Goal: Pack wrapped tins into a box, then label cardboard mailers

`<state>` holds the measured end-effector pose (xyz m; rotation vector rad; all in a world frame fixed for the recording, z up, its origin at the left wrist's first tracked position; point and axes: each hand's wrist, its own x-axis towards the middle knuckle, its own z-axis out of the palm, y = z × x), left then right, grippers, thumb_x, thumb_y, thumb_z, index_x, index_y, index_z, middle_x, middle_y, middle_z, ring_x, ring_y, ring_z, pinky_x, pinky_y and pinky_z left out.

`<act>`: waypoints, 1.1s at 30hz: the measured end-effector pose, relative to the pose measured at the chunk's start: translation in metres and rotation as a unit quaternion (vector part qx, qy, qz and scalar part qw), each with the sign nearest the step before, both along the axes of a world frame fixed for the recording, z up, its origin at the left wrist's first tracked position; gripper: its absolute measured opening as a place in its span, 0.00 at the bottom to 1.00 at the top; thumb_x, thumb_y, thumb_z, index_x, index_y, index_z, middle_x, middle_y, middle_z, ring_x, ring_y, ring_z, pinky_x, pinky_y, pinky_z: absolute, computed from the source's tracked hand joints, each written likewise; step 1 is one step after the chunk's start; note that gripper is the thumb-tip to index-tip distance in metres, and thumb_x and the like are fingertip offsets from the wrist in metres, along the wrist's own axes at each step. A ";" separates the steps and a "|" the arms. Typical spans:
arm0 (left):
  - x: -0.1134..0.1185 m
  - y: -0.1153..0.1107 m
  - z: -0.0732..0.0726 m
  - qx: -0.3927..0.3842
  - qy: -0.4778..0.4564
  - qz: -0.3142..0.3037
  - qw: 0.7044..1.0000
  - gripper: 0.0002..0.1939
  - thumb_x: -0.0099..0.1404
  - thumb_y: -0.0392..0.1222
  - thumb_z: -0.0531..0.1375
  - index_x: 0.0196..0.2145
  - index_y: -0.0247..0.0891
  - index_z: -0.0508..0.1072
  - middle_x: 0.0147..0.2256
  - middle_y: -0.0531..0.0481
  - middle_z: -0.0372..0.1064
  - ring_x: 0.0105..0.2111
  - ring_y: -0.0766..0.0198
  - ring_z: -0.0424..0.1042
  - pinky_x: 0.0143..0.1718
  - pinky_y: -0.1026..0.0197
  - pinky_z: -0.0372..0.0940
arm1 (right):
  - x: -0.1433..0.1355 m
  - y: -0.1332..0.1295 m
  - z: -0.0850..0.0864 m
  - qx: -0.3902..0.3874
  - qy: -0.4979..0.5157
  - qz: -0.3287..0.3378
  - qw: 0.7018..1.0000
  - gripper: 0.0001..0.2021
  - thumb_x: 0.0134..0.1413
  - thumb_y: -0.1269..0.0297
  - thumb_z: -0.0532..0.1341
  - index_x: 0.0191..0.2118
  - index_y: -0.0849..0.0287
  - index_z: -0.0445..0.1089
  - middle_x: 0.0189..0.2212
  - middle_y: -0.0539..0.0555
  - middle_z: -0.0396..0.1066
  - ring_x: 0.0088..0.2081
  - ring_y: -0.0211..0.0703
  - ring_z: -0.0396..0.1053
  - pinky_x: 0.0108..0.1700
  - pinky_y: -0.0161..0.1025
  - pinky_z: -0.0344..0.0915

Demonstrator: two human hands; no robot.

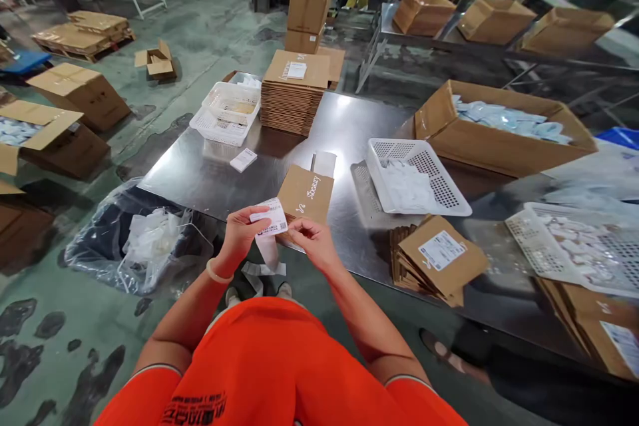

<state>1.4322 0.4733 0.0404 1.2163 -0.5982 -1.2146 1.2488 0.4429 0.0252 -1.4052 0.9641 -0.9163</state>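
A printed white sticker label (273,218) is pinched between the thumb and fingers of my left hand (238,234). From beneath it a pale paper strip (269,253) hangs past the table edge. My right hand (315,241) is closed in a pinch close to the label's lower right corner; what its fingertips hold, if anything, is too small to make out. Just beyond both hands a flat brown cardboard mailer (308,194) with white lettering lies on the metal table (344,120). My right hand covers its near edge.
A stack of flat cardboard (292,103) and white baskets (224,126) stand at the back left. To the right are another basket (419,176), labelled mailers (442,253) and a large carton (504,130). A lined bin (140,246) stands at left; someone's foot (444,353) shows at right.
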 end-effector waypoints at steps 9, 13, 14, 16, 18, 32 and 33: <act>0.002 0.001 -0.002 0.015 -0.036 -0.052 0.998 0.20 0.43 0.44 0.78 0.35 0.34 0.85 0.31 0.47 0.81 0.28 0.62 0.76 0.33 0.59 0.73 | 0.003 0.002 0.000 0.041 -0.039 0.013 0.998 0.12 0.50 0.53 0.68 0.27 0.56 0.72 0.24 0.48 0.68 0.28 0.38 0.62 0.33 0.37 0.59; 0.007 0.004 -0.011 0.056 -0.163 -0.189 0.967 0.26 0.56 0.53 0.72 0.49 0.35 0.84 0.21 0.55 0.71 0.18 0.67 0.66 0.22 0.63 0.64 | 0.009 0.003 -0.003 0.054 -0.086 -0.015 0.995 0.12 0.48 0.54 0.69 0.26 0.56 0.71 0.24 0.48 0.67 0.28 0.37 0.60 0.32 0.36 0.59; 0.009 0.006 -0.013 0.056 -0.237 -0.192 0.951 0.26 0.59 0.53 0.71 0.51 0.36 0.84 0.20 0.56 0.68 0.17 0.68 0.64 0.21 0.63 0.62 | 0.010 0.004 -0.003 0.056 -0.098 -0.023 0.993 0.12 0.48 0.55 0.69 0.25 0.56 0.71 0.24 0.48 0.67 0.28 0.37 0.60 0.32 0.36 0.59; 0.012 0.010 -0.011 0.023 -0.403 -0.125 0.906 0.22 0.62 0.50 0.70 0.51 0.39 0.83 0.24 0.54 0.69 0.21 0.65 0.68 0.23 0.63 0.63 | 0.013 0.005 -0.006 0.062 -0.113 -0.031 0.991 0.11 0.49 0.56 0.69 0.26 0.56 0.72 0.24 0.48 0.68 0.27 0.37 0.61 0.32 0.36 0.59; 0.013 0.014 -0.005 -0.049 -0.507 -0.042 0.860 0.15 0.66 0.46 0.68 0.48 0.41 0.84 0.33 0.48 0.75 0.31 0.61 0.75 0.31 0.63 0.69 | 0.017 0.007 -0.008 0.060 -0.113 -0.037 0.991 0.10 0.50 0.56 0.68 0.27 0.56 0.73 0.24 0.48 0.69 0.27 0.37 0.62 0.31 0.36 0.59; -0.001 0.027 0.020 -0.130 -0.562 -0.128 0.806 0.10 0.69 0.34 0.59 0.32 0.38 0.81 0.31 0.47 0.80 0.30 0.63 0.76 0.35 0.63 0.67 | 0.029 0.019 -0.007 -0.199 0.016 -0.068 0.977 0.08 0.59 0.65 0.62 0.29 0.55 0.73 0.27 0.50 0.73 0.31 0.42 0.68 0.38 0.41 0.64; -0.002 0.026 0.020 -0.116 -0.542 -0.128 0.823 0.11 0.68 0.34 0.59 0.31 0.37 0.80 0.29 0.47 0.79 0.29 0.64 0.75 0.34 0.64 0.66 | 0.030 0.020 -0.007 -0.214 0.024 -0.070 0.974 0.08 0.59 0.66 0.62 0.29 0.55 0.73 0.28 0.51 0.73 0.31 0.42 0.67 0.39 0.42 0.65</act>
